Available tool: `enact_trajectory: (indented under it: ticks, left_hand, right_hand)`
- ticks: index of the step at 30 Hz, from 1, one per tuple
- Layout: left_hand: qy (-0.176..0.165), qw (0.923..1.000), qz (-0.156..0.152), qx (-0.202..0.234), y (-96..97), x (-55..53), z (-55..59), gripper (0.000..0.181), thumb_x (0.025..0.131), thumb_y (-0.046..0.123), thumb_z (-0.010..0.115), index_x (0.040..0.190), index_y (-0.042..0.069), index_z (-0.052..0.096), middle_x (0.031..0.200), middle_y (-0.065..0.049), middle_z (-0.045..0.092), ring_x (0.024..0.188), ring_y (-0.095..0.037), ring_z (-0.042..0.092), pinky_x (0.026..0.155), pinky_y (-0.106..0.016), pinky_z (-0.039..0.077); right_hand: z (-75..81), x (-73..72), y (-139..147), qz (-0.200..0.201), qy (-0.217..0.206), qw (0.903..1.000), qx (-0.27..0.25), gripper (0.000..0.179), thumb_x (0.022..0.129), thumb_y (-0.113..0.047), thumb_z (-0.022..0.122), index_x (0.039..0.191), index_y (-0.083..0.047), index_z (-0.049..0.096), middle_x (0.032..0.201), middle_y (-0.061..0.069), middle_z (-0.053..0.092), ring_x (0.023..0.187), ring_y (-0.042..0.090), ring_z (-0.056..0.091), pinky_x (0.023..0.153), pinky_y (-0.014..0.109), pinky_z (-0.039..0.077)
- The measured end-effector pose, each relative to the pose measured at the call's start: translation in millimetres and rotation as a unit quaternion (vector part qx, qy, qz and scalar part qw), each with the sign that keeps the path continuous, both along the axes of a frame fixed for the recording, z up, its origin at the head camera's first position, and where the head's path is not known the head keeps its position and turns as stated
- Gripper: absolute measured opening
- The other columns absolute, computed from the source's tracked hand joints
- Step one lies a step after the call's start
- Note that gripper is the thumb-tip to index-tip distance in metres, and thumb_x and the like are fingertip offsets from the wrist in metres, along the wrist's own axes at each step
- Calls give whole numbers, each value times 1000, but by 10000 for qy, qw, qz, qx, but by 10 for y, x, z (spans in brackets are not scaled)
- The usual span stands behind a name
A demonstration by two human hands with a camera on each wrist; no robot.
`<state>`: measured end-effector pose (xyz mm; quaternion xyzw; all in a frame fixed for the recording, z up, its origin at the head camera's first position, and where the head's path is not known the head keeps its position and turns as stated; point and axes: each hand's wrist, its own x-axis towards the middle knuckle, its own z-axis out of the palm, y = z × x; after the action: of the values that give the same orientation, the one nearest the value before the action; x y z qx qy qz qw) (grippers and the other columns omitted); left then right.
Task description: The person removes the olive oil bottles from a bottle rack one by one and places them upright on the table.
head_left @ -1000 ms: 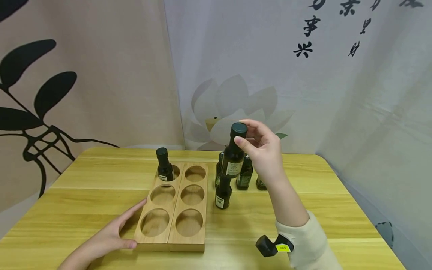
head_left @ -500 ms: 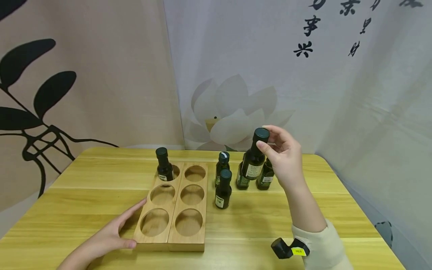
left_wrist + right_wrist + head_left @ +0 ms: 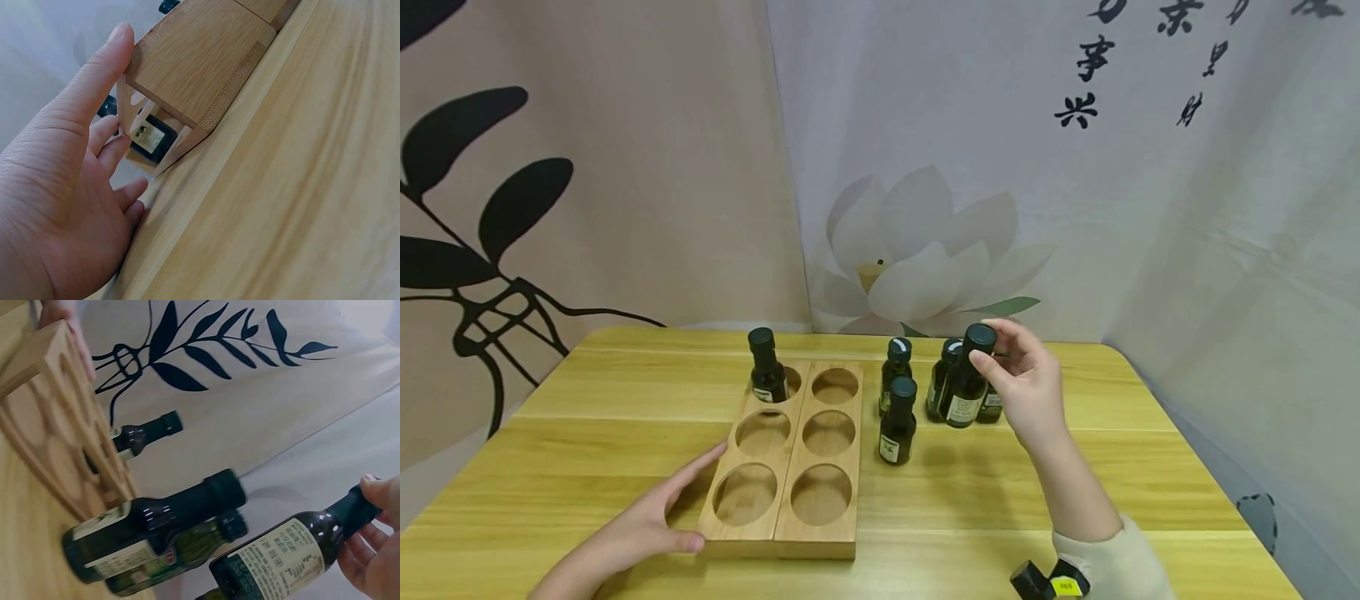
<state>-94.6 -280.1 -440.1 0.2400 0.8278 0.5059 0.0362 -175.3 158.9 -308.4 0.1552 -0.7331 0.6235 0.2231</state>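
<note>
My right hand (image 3: 1024,379) pinches the dark cap and neck of a small sauce bottle (image 3: 964,395), which has a pale label and is held nearly upright. It overlaps two bottles behind it in the head view. In the right wrist view the bottle (image 3: 278,562) shows its label, with thumb and fingers about the cap. A two-column wooden rack (image 3: 781,533) with round holes lies on the table. Beside its left side is my left hand (image 3: 643,521), thumb at the front corner and fingers along the edge. One bottle (image 3: 767,367) stands in the rack's back left hole.
Just right of the rack stand a dark bottle (image 3: 897,429) and another bottle (image 3: 895,367) behind it. Farther right are a bottle (image 3: 942,379) and a partly hidden bottle (image 3: 990,407). A printed curtain (image 3: 925,167) hangs behind the wooden table (image 3: 587,400).
The bottle in my right hand has moved right, then come down toward the table among the standing bottles. My left hand and the rack have stayed in place.
</note>
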Motion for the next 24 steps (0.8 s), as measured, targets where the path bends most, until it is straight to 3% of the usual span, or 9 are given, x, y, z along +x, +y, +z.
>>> enact_trajectory:
  ticks: [10,15,21,24]
  left_hand:
    - [64,9999,-69,82,-5,0,-2,87,83,30,76,153,20,26,156,1,24,131,8,17,87,-80,12]
    - [-82,9999,-76,96,-5,-2,9,86,84,35,75,153,23,26,157,2,23,130,10,17,87,-80,12]
    - [-151,9998,-104,102,-3,4,19,85,85,40,72,153,23,25,157,1,22,131,9,17,88,-80,13]
    - [-140,9999,-75,69,-3,5,22,85,85,41,73,153,24,25,157,2,23,130,9,17,88,-79,13]
  right_hand:
    - [-301,6,7,-15,-367,9993,-75,33,83,2,72,115,-2,63,98,14,64,87,20,62,75,25,53]
    - [-430,8,12,-47,-506,9987,9,33,84,0,72,115,-1,62,97,18,62,87,21,60,75,23,52]
    - [-552,4,10,-72,-601,9982,31,35,83,0,73,116,0,62,98,17,61,87,19,59,74,21,51]
    - [-541,42,-16,-94,-649,9978,43,34,83,3,72,115,2,62,96,17,61,85,21,59,73,22,51]
